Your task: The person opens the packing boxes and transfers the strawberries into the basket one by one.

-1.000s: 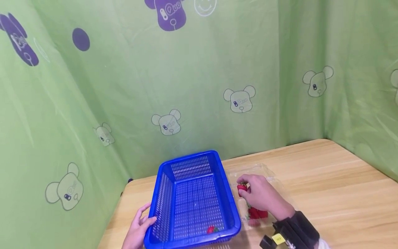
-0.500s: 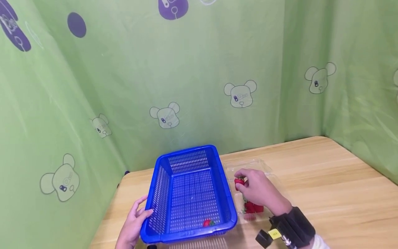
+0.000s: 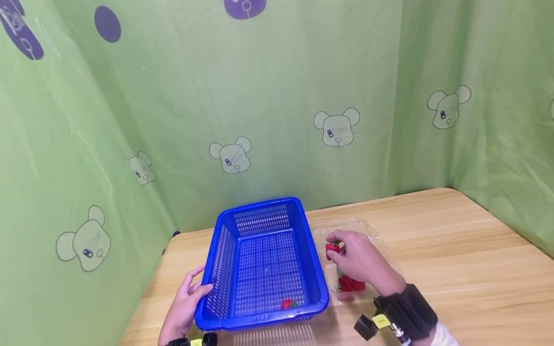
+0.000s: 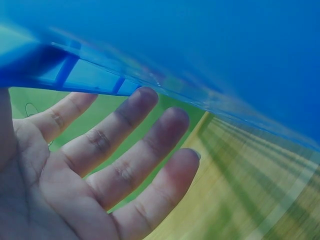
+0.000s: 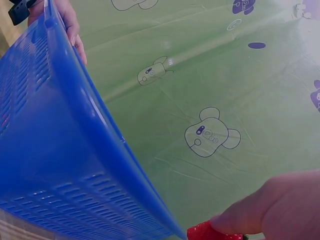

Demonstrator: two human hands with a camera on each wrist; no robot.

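My left hand [image 3: 185, 303] holds the left rim of a blue slotted plastic basket [image 3: 314, 262], thumb on the rim and fingers beneath it in the left wrist view. The basket's near end stands above the tabletop, with a patterned shadow below. One red strawberry [image 3: 287, 303] lies inside near that end. To the right, my right hand [image 3: 362, 259] pinches another strawberry [image 3: 332, 249] between thumb and fingers, beside the basket's right rim. Below this hand, several more strawberries [image 3: 350, 284] lie in a clear plastic container [image 3: 339, 226], partly hidden by the hand.
The wooden table [image 3: 459, 250] stretches away to the right. Behind and along both sides hangs a green curtain [image 3: 277, 86] with printed bear heads, close to the table's back edge. A black wrist strap [image 3: 409, 312] with a small camera is on my right wrist.
The head view has tilted down, so everything sits higher in the picture. Both hands keep their holds on the basket and the strawberry, with little movement between them.
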